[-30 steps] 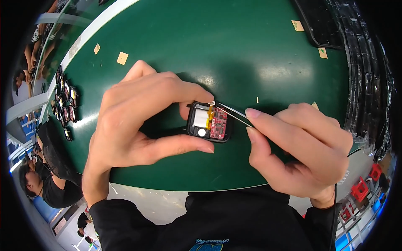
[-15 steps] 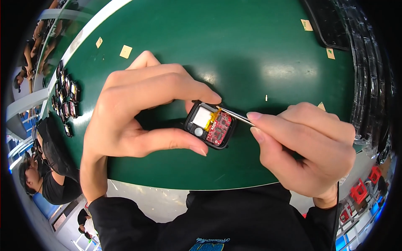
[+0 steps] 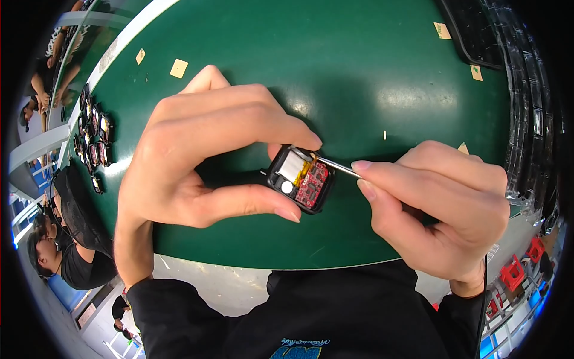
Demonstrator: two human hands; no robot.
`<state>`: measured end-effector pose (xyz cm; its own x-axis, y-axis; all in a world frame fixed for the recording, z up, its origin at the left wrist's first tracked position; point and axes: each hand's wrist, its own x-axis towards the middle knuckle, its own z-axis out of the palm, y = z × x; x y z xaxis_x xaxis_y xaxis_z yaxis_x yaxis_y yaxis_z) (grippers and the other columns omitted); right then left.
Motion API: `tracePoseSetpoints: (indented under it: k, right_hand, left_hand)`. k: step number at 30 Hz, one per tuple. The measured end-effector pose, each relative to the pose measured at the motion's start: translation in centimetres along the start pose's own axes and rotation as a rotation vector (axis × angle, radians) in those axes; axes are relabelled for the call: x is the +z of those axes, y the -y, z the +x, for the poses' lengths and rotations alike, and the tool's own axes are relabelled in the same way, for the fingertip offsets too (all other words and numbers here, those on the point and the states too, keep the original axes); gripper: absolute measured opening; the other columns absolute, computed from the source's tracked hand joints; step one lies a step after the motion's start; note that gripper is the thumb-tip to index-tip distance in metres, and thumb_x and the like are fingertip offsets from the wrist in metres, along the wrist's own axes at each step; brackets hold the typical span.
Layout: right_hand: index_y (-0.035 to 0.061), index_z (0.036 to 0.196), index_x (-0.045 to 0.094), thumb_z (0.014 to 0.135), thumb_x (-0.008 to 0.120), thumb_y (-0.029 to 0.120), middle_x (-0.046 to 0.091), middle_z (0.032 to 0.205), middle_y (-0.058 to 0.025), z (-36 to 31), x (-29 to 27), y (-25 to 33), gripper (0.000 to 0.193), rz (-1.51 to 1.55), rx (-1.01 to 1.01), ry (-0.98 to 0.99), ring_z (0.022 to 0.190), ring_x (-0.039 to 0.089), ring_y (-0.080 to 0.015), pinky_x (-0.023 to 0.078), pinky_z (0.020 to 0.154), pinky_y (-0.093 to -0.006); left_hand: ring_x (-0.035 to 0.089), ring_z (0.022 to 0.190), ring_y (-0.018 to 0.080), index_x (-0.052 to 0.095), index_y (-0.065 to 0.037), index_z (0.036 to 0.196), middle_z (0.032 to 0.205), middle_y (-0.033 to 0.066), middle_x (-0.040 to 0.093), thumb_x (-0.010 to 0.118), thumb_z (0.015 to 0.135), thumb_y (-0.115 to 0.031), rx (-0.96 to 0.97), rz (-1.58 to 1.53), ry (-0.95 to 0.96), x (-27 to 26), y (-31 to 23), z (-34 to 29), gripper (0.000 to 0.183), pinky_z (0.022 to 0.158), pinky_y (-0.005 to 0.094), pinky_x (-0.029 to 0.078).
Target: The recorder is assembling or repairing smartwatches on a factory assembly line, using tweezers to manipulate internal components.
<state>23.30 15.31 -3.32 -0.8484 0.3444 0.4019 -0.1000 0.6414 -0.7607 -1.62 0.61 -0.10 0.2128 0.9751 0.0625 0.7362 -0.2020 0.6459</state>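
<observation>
My left hand [image 3: 197, 140] pinches a small black smartwatch case [image 3: 275, 179] by its edges, between thumb and fingers. The case is open and faces up. Inside it lie a silver battery [image 3: 292, 167], yellow tape [image 3: 307, 172], a red circuit board [image 3: 313, 184] and a round whitish disc [image 3: 287, 188]. My right hand [image 3: 439, 209] is closed on slim metal tweezers [image 3: 339, 166], gripped between thumb and forefinger. Their tip touches the case's upper edge, beside the yellow tape and close to my left fingertip. The rear of the tweezers is hidden in my right hand.
Several open watch cases [image 3: 92, 137] lie in a cluster at the green table's [image 3: 335, 54] left edge. A black tray [image 3: 475, 36] and stacked clear plastic trays [image 3: 526, 113] stand at the right. Beige paper pieces [image 3: 178, 68] dot the table. A person [image 3: 84, 260] sits to the left.
The watch case has shifted slightly right and tilted a little in my left hand. The tweezers' tip remains at its upper edge, with my right hand nearly still.
</observation>
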Motion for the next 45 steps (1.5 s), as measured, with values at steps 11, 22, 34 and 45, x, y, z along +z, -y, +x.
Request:
tracePoseSetpoints:
  k: [11,22,34,45]
  right_hand:
    - [-0.005,0.099,0.084,0.069,0.078,-0.016,0.067,0.068,-0.0053,-0.4,0.2,-0.3,0.032,0.002,-0.041,-0.037,0.052,0.062,-0.0124,0.043,0.045,-0.0248]
    - [-0.0047,0.098,0.085,0.072,0.08,-0.01,0.067,0.067,-0.0046,-1.0,-1.1,0.5,0.027,0.004,-0.001,-0.077,0.048,0.056,-0.0102,0.038,0.044,-0.0235]
    - [0.0001,0.105,0.086,0.083,0.087,-0.002,0.072,0.073,-0.0011,-2.4,-2.6,1.1,0.022,0.252,0.109,-0.251,0.049,0.053,-0.0051,0.039,0.044,-0.0238]
    - [-0.0025,0.111,0.083,0.092,0.082,0.003,0.071,0.077,-0.0041,-3.9,-2.7,0.9,0.019,0.375,0.096,-0.271,0.05,0.054,-0.0083,0.041,0.045,-0.0273]
  left_hand:
    - [0.072,0.075,0.0193,0.082,-0.003,0.105,0.093,0.0063,0.083,0.094,0.071,-0.056,0.051,0.05,-0.031,0.3,-0.1,0.1,0.064,0.074,0.0343,0.039]
    - [0.069,0.074,0.0179,0.081,-0.003,0.115,0.089,0.004,0.08,0.103,0.066,-0.039,-0.027,0.028,-0.079,0.5,-0.9,0.0,0.065,0.074,0.0325,0.038]
    - [0.055,0.063,0.01,0.084,-0.002,0.11,0.073,0.0014,0.067,0.101,0.067,-0.017,-0.096,0.012,-0.356,0.7,-0.7,1.4,0.049,0.056,0.0257,0.037]
    - [0.049,0.07,0.0086,0.084,-0.006,0.111,0.093,-0.0013,0.075,0.097,0.078,-0.031,0.195,-0.041,-0.318,-4.6,-8.0,30.1,0.043,0.063,0.0277,0.04]
